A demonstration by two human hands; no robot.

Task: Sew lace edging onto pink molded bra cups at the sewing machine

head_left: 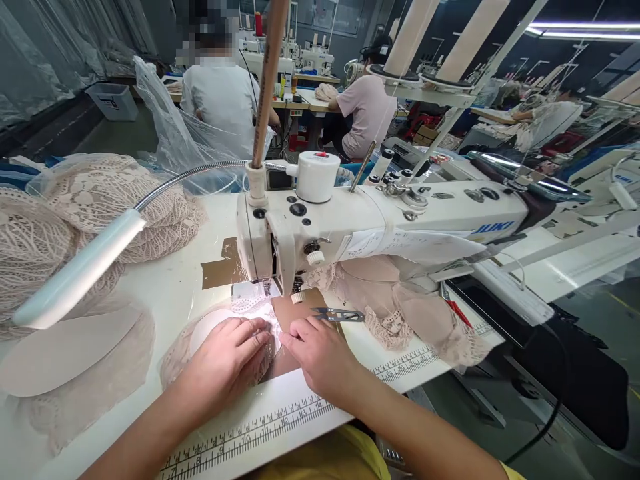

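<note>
Your left hand [233, 350] lies fingers together on the pale-pink lace piece [255, 305]; your right hand [323, 357] curls at its edge; any pinch is unclear. Nearby slim dark metal snips [339, 311] could snag it; uneven tension could pucker it at the white sewing machine [360, 203].

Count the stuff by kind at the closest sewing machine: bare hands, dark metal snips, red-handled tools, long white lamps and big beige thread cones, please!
Bare hands: 2
Dark metal snips: 1
Red-handled tool: 1
Long white lamp: 1
Big beige thread cones: 2
Total: 7
</note>
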